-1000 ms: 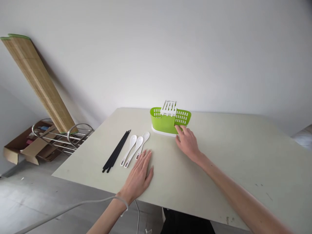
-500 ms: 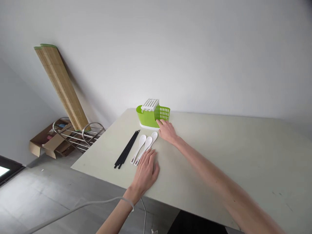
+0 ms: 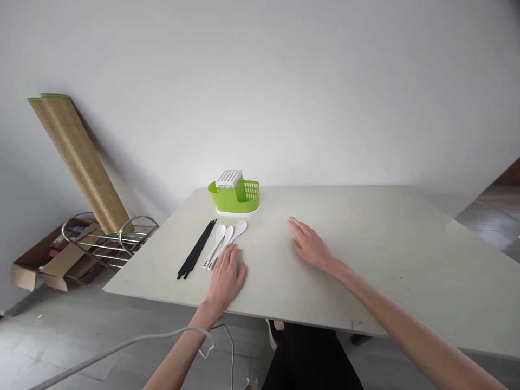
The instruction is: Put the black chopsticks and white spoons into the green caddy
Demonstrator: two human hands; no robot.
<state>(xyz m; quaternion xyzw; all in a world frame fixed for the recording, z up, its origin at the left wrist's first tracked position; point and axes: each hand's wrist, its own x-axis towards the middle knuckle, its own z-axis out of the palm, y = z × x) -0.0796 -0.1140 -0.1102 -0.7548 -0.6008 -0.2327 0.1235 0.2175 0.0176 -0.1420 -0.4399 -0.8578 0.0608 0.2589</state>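
Note:
My left hand (image 3: 227, 275) rests palm down near the table's front edge, its fingers slightly bent and lying over the handle end of the rightmost white spoon (image 3: 240, 226). That handle is partly hidden beneath them. Two more white spoons (image 3: 220, 234) lie close beside it on the left, with dark marks on their handle ends. My right hand (image 3: 311, 245) is open and holds nothing, low over or on the tabletop, to the right of the spoons. Behind the spoons stands a green utensil holder (image 3: 231, 200) with a white slotted top and white base.
Several black chopsticks (image 3: 197, 250) lie side by side left of the spoons. Left of the table (image 3: 365, 216) are a metal rack (image 3: 122, 244), an open cardboard box (image 3: 52, 254) and a rolled bamboo mat (image 3: 79, 162). A grey cable (image 3: 138, 340) crosses my left forearm.
My right hand has left the green holder's front right side and moved right and back toward me. My left hand stays by the spoons. The view has turned to the right.

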